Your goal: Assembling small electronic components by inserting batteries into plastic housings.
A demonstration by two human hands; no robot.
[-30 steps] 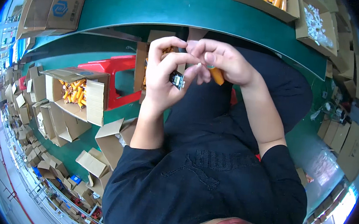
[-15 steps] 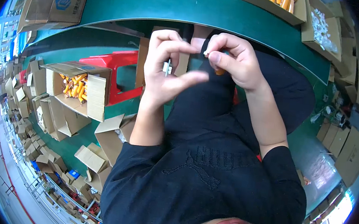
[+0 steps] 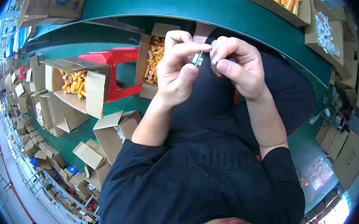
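My left hand [image 3: 175,71] is raised over my lap, its thumb and fingers closed on a small flat board-like piece [image 3: 198,59] with pale, shiny parts. Close beside it, nearly touching, my right hand [image 3: 243,68] pinches a small orange-brown piece [image 3: 218,75]. Most of that piece is hidden by the fingers, so its full shape cannot be made out. Beyond my left hand, an open carton [image 3: 149,91] on the floor side holds many orange wrapped cylinders [image 3: 153,60].
A green worktable [image 3: 167,4] curves ahead, bearing a closed carton [image 3: 52,0], a box of orange cylinders [image 3: 282,14] and a box of white small parts [image 3: 337,38]. At left stand a red stool [image 3: 113,74], another carton of orange cylinders [image 3: 96,92] and several open boxes [image 3: 116,128].
My left hand has moved right toward my right hand, its thumb and fingers closing around the flat piece. The carton of orange cylinders behind it has come into view.
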